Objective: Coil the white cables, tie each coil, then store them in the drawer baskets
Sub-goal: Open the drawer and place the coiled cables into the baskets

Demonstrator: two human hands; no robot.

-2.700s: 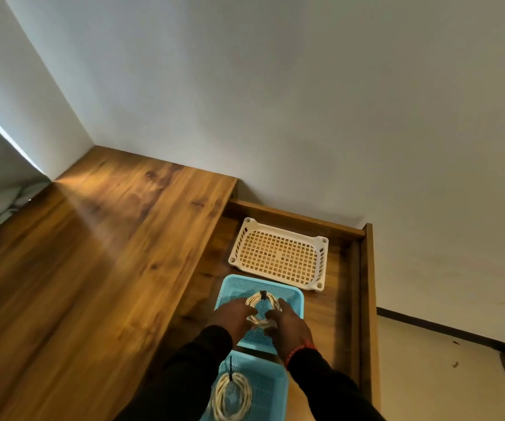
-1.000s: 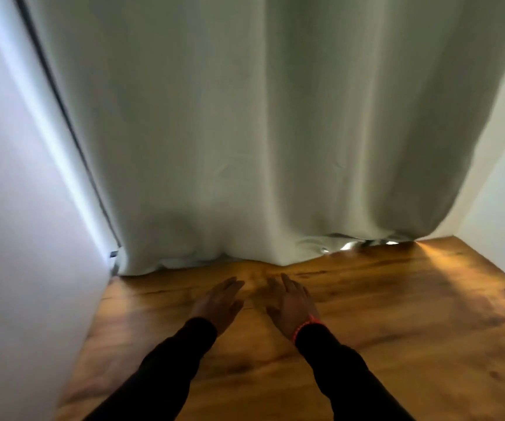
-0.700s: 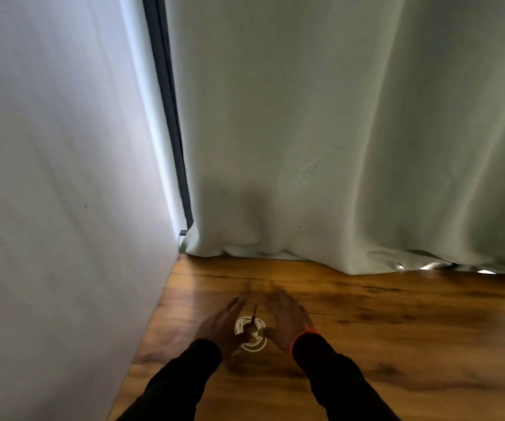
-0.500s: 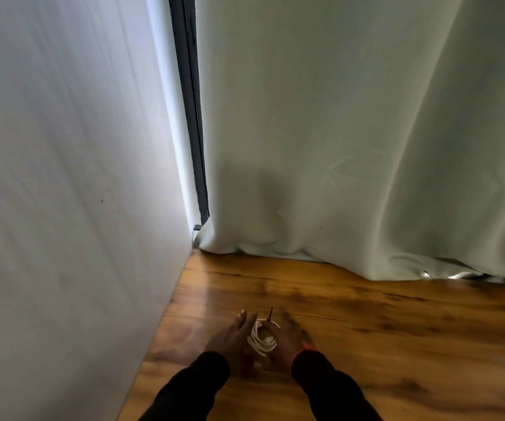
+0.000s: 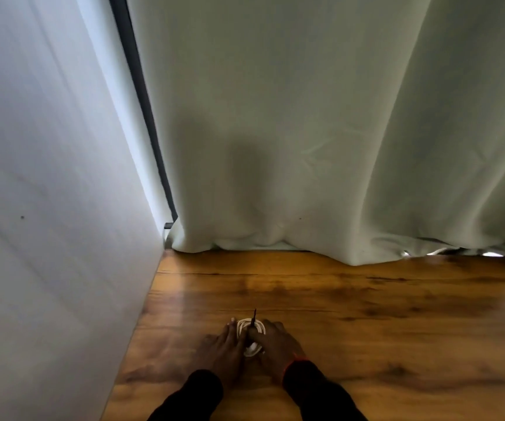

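Note:
A small coil of white cable (image 5: 252, 337) with a black tie sticking up from it lies on the wooden desk top (image 5: 381, 323), near the left wall. My left hand (image 5: 225, 349) presses against its left side and my right hand (image 5: 275, 344) closes over its right side, fingers on the coil. Most of the coil is hidden between the two hands. The drawer and its baskets are out of view.
A white wall (image 5: 48, 238) borders the desk on the left. A pale green curtain (image 5: 321, 132) hangs down to the back edge of the desk, with a dark frame strip (image 5: 142, 95) beside it.
My view swung from the drawer baskets left to the desk corner. My empty hands came down around a tied cable coil there and have closed on it.

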